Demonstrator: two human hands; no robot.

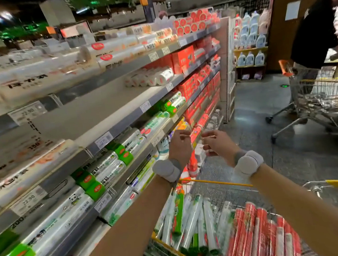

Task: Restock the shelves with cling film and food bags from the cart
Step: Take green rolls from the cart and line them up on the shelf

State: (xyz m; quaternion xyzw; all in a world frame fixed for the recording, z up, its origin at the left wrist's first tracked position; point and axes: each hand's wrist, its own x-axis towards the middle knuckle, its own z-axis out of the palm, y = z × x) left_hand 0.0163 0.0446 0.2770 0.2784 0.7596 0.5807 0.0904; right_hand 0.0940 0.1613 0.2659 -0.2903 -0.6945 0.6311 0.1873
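A person in black (313,33) leans over another trolley (303,91) near detergent bottles (249,58).

Two hands, left hand (179,145) and right hand (216,143), above the near cart (216,182); beyond it, one second cart (323,89) and one person (313,33).

We see ceiling lights (4,15) glowing above the shelves (119,104); motion blur smears their near left rows, and their edges bow from wide-angle distortion.
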